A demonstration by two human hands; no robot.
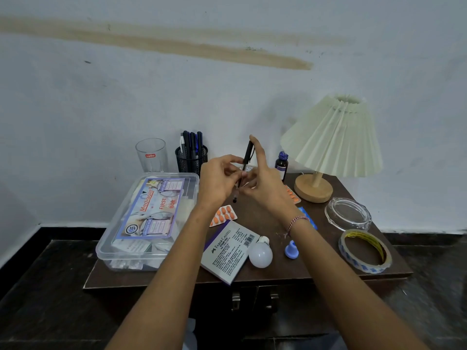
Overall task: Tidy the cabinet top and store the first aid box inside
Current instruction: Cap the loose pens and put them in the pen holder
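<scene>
The clear plastic first aid box (149,218) lies with its lid on at the left of the dark brown cabinet top (318,263). Above the middle of the cabinet both hands hold a black pen (247,157) nearly upright. My left hand (221,183) pinches the pen's lower part. My right hand (265,183) grips it from the right, forefinger pointing up along the barrel. A black mesh pen holder (191,159) with several pens stands behind, by the wall. The cabinet doors (252,301) below are closed.
Near the wall stand a drinking glass (151,155), a brown medicine bottle (281,164) and a pleated lamp (333,137). On the top lie orange pill strips (223,214), a stamp pad box (227,251), a white bulb (260,253), a blue cap (292,250), a glass ashtray (348,214) and a tape roll (365,250).
</scene>
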